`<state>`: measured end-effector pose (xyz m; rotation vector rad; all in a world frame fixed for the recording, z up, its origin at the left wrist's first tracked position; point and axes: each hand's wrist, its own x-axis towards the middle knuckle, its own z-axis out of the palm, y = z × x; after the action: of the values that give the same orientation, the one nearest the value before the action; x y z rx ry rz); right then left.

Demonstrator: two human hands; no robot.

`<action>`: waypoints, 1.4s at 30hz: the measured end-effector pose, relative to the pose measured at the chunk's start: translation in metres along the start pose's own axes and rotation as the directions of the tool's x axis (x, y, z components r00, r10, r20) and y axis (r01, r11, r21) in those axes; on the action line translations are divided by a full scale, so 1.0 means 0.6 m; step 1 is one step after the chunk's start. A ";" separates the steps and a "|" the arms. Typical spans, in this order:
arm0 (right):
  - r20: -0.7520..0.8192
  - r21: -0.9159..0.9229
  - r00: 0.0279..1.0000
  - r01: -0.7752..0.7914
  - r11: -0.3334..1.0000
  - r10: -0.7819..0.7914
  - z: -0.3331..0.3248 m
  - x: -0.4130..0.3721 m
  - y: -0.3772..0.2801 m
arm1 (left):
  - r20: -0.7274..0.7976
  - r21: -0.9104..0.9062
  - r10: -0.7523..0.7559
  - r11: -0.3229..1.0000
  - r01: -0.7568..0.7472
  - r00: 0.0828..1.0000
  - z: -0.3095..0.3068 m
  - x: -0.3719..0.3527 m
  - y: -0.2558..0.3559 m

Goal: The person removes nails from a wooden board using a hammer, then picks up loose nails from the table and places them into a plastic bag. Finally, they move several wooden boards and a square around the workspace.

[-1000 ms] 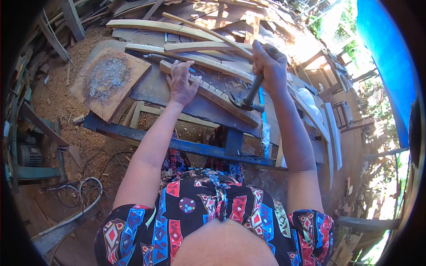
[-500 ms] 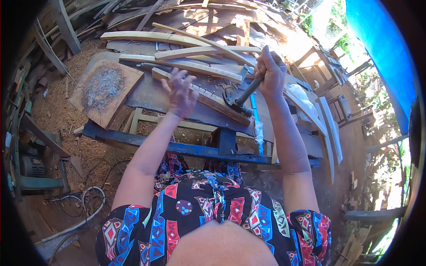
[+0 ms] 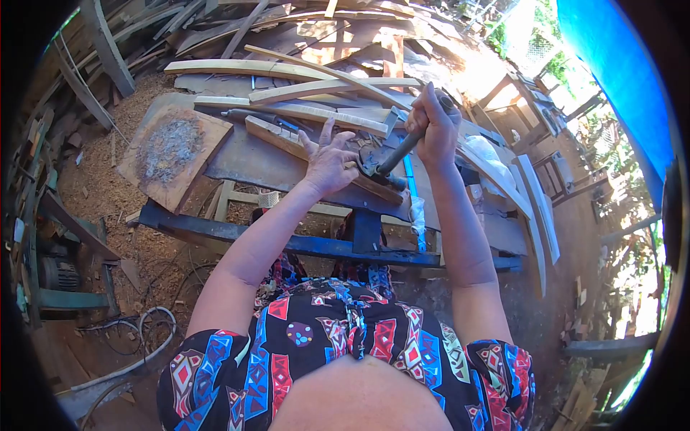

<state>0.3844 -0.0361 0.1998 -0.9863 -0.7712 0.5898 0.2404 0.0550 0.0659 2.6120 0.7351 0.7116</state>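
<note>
One claw hammer, dark metal head and round shaft (image 3: pixel 397 156), gripped in the closed right hand (image 3: pixel 435 133), its head low over the far-to-near slanting bar. One squared brown wooden bar (image 3: pixel 277 138), on the grey-brown flat bench top (image 3: pixel 241 154), running from left-far to right-near. One left hand (image 3: pixel 330 164), fingers spread wide, over the bar's middle; contact cannot be told. Several pale, smooth, curved wooden strips (image 3: pixel 291 110), lying on the far side. One thick, tan wooden block (image 3: pixel 205 154), its top crusted grey, at left. One crumpled white plastic bag (image 3: pixel 483 151), at right.
</note>
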 end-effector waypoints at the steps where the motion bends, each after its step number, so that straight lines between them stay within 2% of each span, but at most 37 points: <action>1: 0.003 0.006 1.000 0.000 1.000 0.000 0.001 0.000 0.001 | 0.039 0.015 0.024 1.000 -0.024 0.999 -0.003 -0.001 0.001; 5: -0.008 0.021 1.000 0.029 0.999 -0.029 0.000 -0.004 -0.002 | -0.028 -0.024 0.109 0.994 -0.109 0.994 0.017 -0.002 -0.009; 7: -0.023 0.030 0.998 0.052 0.998 -0.052 -0.005 -0.005 -0.004 | -0.123 -0.085 0.173 0.979 -0.184 0.977 0.018 -0.003 -0.016; 11: -0.054 0.031 0.995 0.086 0.996 -0.085 -0.015 -0.004 -0.002 | -0.225 -0.051 0.188 0.978 -0.205 0.956 0.011 0.006 -0.021; 13: -0.045 0.032 0.994 0.097 0.995 -0.095 -0.010 -0.004 -0.001 | -0.269 -0.172 0.188 0.956 -0.239 0.944 0.005 0.020 -0.028; 15: -0.011 0.023 0.997 0.080 0.996 -0.080 -0.005 -0.005 0.001 | -0.244 -0.153 0.199 0.959 -0.240 0.949 -0.002 0.030 -0.029; 17: -0.021 0.008 0.995 0.097 0.995 -0.097 0.002 -0.004 0.002 | -0.169 -0.043 0.162 0.984 -0.171 0.972 -0.013 0.036 -0.025; 20: -0.037 -0.007 0.992 0.117 0.993 -0.117 0.003 -0.002 0.005 | -0.155 0.037 0.192 0.981 -0.188 0.969 -0.015 0.051 -0.023; 22: -0.042 -0.008 0.991 0.124 0.992 -0.124 0.001 -0.001 0.004 | -0.177 0.014 0.202 0.979 -0.203 0.963 -0.010 0.055 -0.037; 24: -0.143 -0.006 0.981 0.132 0.991 -0.131 0.000 0.002 0.000 | -0.201 -0.011 0.216 0.975 -0.222 0.956 -0.012 0.057 -0.050; 26: -0.137 -0.021 0.979 0.147 0.989 -0.148 -0.001 0.005 -0.001 | -0.240 -0.283 0.126 0.940 -0.193 0.963 -0.019 0.052 -0.061; 27: -0.126 -0.035 0.979 0.155 0.987 -0.158 0.001 0.005 0.002 | -0.239 -0.281 0.119 0.941 -0.186 0.964 -0.025 0.050 -0.056; 30: -0.069 -0.080 0.986 0.145 0.986 -0.151 0.011 0.004 0.011 | -0.027 0.031 0.045 0.999 -0.044 0.999 -0.040 0.050 -0.043; 31: -0.065 -0.080 0.987 0.144 0.986 -0.149 0.011 0.004 0.013 | -0.030 0.031 0.041 0.999 -0.040 0.999 -0.032 0.051 -0.053; 33: -0.063 -0.054 0.991 0.119 0.991 -0.122 0.006 0.005 0.012 | -0.123 0.153 0.053 0.988 -0.034 0.991 -0.014 0.051 -0.071; 34: -0.064 -0.057 0.991 0.116 0.992 -0.120 0.004 0.005 0.010 | -0.122 0.150 0.052 0.988 -0.034 0.991 -0.017 0.050 -0.080; 36: -0.068 -0.032 0.992 0.104 0.994 -0.106 0.004 0.005 0.004 | -0.267 0.271 -0.066 0.952 0.140 0.961 -0.033 0.041 -0.105; 37: -0.067 -0.033 0.992 0.101 0.994 -0.103 0.007 0.006 0.005 | -0.266 0.269 -0.069 0.953 0.143 0.961 -0.035 0.036 -0.122; 39: -0.035 -0.068 0.996 0.083 0.994 -0.085 0.016 0.010 0.009 | -0.496 0.137 -0.225 0.933 0.331 0.839 -0.034 0.024 -0.162; 41: 0.003 -0.124 0.999 0.051 0.991 -0.051 0.033 0.017 0.014 | -0.475 0.136 -0.297 0.906 0.402 0.829 -0.024 0.012 -0.191; 42: 0.034 -0.179 0.999 0.027 0.984 -0.022 0.043 0.022 0.015 | -0.434 0.054 -0.356 0.907 0.418 0.827 -0.020 0.007 -0.197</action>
<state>0.3710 -0.0095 0.2040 -1.1329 -0.8747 0.5220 0.1906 0.1553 0.0258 2.3269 1.4482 1.1319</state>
